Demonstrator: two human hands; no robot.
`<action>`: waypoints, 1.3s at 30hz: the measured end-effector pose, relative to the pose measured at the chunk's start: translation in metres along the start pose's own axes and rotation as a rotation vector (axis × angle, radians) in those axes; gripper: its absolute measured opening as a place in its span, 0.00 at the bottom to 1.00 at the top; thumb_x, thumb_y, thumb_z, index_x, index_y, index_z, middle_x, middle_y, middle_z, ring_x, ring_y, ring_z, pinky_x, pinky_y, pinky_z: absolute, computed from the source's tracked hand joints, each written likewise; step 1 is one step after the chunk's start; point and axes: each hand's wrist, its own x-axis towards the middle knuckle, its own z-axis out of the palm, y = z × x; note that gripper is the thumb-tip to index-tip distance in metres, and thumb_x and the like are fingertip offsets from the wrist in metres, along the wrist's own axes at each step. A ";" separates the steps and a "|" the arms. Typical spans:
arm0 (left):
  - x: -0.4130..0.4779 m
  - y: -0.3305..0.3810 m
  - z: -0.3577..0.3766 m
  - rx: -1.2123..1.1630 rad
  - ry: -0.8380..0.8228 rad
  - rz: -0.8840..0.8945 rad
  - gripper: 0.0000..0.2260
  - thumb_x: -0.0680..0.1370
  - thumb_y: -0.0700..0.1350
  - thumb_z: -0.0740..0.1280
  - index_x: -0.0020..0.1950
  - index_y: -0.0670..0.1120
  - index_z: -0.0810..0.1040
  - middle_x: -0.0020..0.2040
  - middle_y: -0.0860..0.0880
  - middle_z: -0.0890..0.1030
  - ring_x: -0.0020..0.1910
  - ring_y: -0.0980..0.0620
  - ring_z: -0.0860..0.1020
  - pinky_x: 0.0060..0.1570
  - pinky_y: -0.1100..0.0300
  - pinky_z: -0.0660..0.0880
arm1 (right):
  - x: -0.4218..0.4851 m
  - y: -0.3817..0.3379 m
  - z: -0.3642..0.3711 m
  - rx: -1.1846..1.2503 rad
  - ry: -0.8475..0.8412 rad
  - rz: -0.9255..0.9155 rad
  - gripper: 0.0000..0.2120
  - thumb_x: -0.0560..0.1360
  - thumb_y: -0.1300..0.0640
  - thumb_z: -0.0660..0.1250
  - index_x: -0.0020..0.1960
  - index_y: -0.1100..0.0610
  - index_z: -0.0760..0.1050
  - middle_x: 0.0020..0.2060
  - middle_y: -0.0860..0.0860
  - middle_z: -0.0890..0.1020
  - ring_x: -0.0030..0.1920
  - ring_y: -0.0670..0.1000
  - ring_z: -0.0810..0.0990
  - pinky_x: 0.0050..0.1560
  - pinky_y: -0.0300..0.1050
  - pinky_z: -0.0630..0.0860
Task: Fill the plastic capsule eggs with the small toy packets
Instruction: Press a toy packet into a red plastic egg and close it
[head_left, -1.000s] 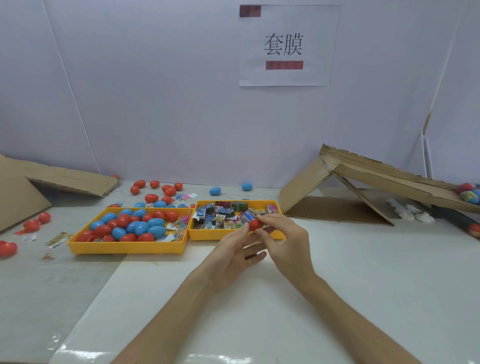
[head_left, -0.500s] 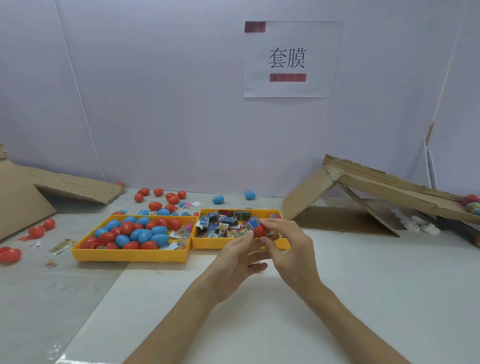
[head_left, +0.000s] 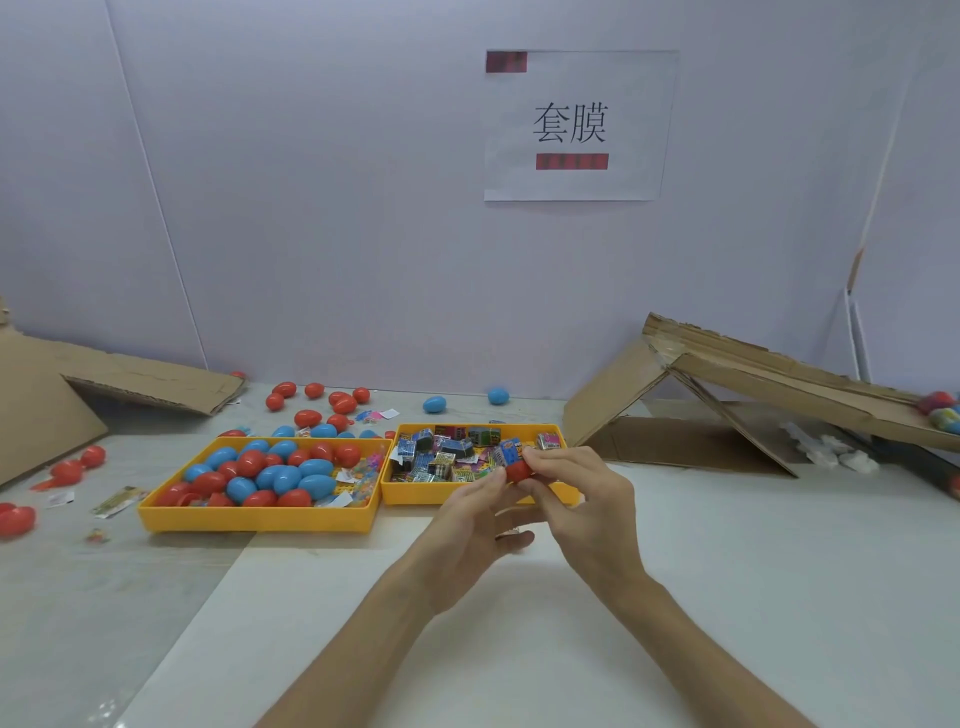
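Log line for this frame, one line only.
step: filling | left hand: holds red egg | right hand: pinches it too | place: by packet tray

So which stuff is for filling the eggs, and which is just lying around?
For the job: red egg, held by left hand and right hand; egg tray; packet tray with toy packets.
Just lying about: cardboard ramp, wall sign, cardboard sheet.

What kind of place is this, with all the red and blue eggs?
Probably a toy-packing workbench. One yellow tray holds capsule eggs, a second tray holds toy packets, a printed sign hangs on the wall, and the left hand and right hand grip a red egg.
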 end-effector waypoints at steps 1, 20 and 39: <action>0.001 0.000 -0.001 0.000 -0.002 -0.008 0.16 0.82 0.57 0.63 0.59 0.48 0.83 0.60 0.46 0.83 0.56 0.49 0.82 0.52 0.54 0.74 | 0.000 0.001 0.000 -0.009 0.003 -0.002 0.16 0.68 0.68 0.79 0.54 0.58 0.85 0.50 0.43 0.84 0.53 0.44 0.82 0.57 0.44 0.79; 0.007 0.002 -0.002 -0.128 0.176 0.046 0.23 0.79 0.43 0.69 0.74 0.43 0.70 0.52 0.44 0.84 0.49 0.51 0.82 0.55 0.55 0.78 | 0.002 0.000 0.000 0.046 -0.168 0.054 0.18 0.74 0.64 0.75 0.62 0.56 0.82 0.58 0.46 0.84 0.61 0.44 0.80 0.63 0.37 0.74; 0.003 0.003 -0.001 -0.197 0.123 0.027 0.27 0.78 0.41 0.67 0.77 0.41 0.65 0.58 0.41 0.83 0.52 0.48 0.82 0.51 0.54 0.81 | 0.002 0.001 0.000 0.081 -0.092 0.089 0.16 0.70 0.62 0.78 0.57 0.54 0.83 0.52 0.41 0.84 0.54 0.42 0.82 0.57 0.40 0.77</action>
